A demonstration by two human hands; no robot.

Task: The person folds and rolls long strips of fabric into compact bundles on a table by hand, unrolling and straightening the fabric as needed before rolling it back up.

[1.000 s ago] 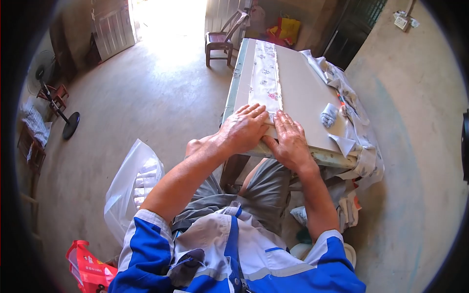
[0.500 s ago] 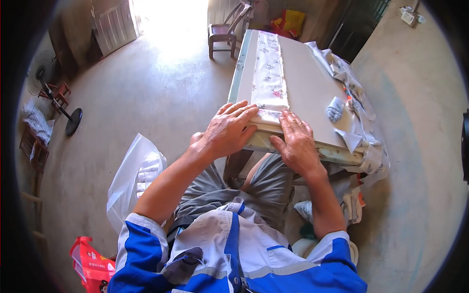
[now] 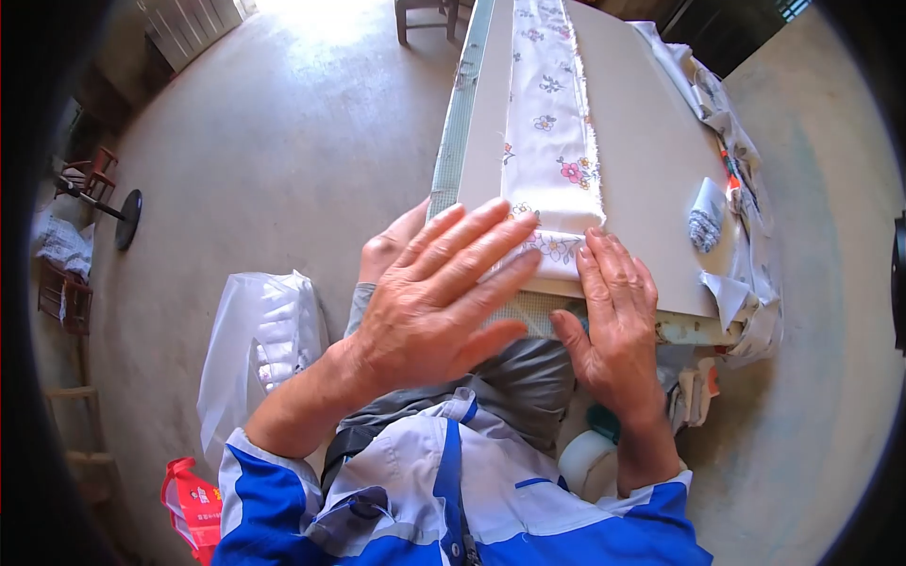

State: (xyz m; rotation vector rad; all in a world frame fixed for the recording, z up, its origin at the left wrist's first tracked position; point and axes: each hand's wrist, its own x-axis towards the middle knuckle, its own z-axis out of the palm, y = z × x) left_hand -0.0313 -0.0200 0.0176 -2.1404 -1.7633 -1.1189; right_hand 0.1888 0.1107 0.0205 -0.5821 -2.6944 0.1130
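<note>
A long strip of white floral cloth [image 3: 547,123] lies along the table, frayed down its right side. Its near end is turned over into a flat fold [image 3: 563,252] by the front edge. My left hand [image 3: 444,292] is open, fingers stretched out and slightly blurred, over the left part of that fold. Whether it touches the cloth I cannot tell. My right hand [image 3: 615,307] is open too, its fingertips resting at the right end of the fold and the thumb apart. Part of the fold is hidden behind the left fingers.
The pale tabletop [image 3: 651,141] carries a small cloth roll [image 3: 706,217] on the right. Loose cloth scraps [image 3: 746,189] hang over its right edge. A white plastic bag [image 3: 231,349] with folded cloth stands on the floor at left, near a red bag [image 3: 192,509].
The view has moved nearer the table. My left hand has lifted from the cloth and spread its fingers, while my right hand stays at the right end of the fold.
</note>
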